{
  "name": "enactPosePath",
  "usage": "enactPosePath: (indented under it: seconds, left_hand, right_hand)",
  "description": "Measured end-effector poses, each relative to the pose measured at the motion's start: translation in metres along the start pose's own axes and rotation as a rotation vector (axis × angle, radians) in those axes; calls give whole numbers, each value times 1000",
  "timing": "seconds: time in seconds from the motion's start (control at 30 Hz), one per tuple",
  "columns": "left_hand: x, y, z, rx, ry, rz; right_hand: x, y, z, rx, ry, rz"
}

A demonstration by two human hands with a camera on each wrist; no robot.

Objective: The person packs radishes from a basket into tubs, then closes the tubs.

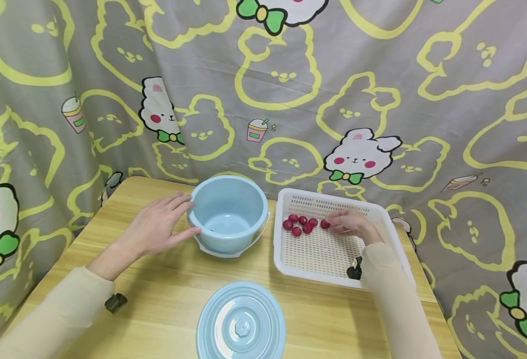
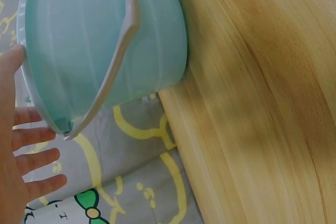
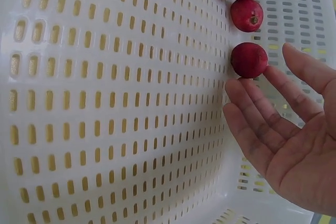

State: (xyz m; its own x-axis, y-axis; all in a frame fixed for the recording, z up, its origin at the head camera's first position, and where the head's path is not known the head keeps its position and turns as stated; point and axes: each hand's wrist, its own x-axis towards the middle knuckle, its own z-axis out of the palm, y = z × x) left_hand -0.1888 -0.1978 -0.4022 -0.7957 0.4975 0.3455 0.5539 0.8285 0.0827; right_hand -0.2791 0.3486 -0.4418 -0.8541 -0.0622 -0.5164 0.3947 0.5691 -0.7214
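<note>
Blue plastic bucket (image 2: 79, 51) stands at spread left fingers (image 2: 38, 162), glossy round radish (image 3: 249, 60) beside parted right fingers (image 3: 293, 94).

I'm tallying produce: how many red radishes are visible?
7, all inside the white basket: six red radishes clustered left, one to their right, beside the right hand, which may hide more.

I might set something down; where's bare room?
Bare table lies between the lid and left sleeve; inside the basket, the near-left corner is bare. It's crowded farther back, where round red items cluster by the right hand.
</note>
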Motion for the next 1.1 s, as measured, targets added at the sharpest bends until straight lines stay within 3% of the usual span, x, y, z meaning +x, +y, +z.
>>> enactPosePath:
  seconds: [0.57, 0.83, 1.1]
  left_hand:
    - [0, 2, -1, -13, -8, -8]
    - [0, 1, 1, -9, 6, -1]
    - [1, 0, 1, -15, -1, -2]
  right_hand:
    - [6, -3, 12, -41, -9, 14]
    - [8, -5, 15, -77, -68, 14]
    - [10, -7, 17, -98, -38, 47]
